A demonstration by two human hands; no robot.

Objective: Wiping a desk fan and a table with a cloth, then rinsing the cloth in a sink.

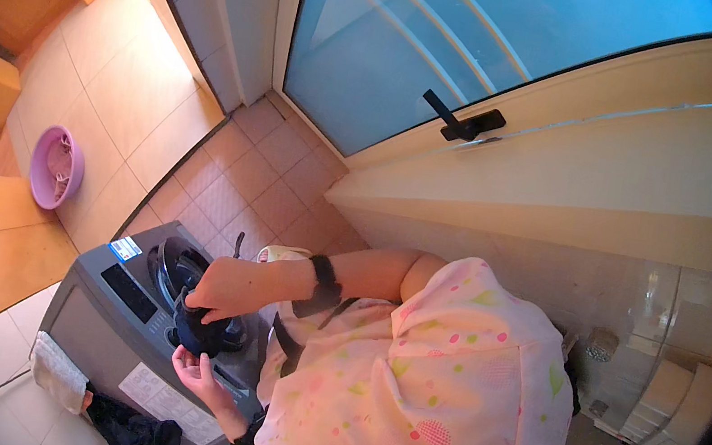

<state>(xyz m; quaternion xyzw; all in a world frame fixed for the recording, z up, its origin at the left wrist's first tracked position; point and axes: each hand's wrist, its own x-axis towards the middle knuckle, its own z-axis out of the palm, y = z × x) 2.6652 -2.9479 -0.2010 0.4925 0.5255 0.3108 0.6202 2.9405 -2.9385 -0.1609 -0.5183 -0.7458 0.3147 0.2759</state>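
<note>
In the head view, a grey front-loading washing machine (108, 338) stands before me, its round door (169, 264) swung out. My right hand (230, 290) grips a dark cloth item (197, 330) beside the door. Just below it, my left hand (198, 374) has its fingers apart at the cloth's lower end, touching or nearly touching it. Part of the cloth and the machine's opening are hidden behind my right hand and forearm.
A light grey cloth (58, 372) and a black cloth (135, 430) hang on the machine's side. A purple basin (55, 180) with cloth inside sits on the tiled floor. A glazed door (408, 45) with a black handle (462, 121) stands beyond; boxes (671, 410) lie right.
</note>
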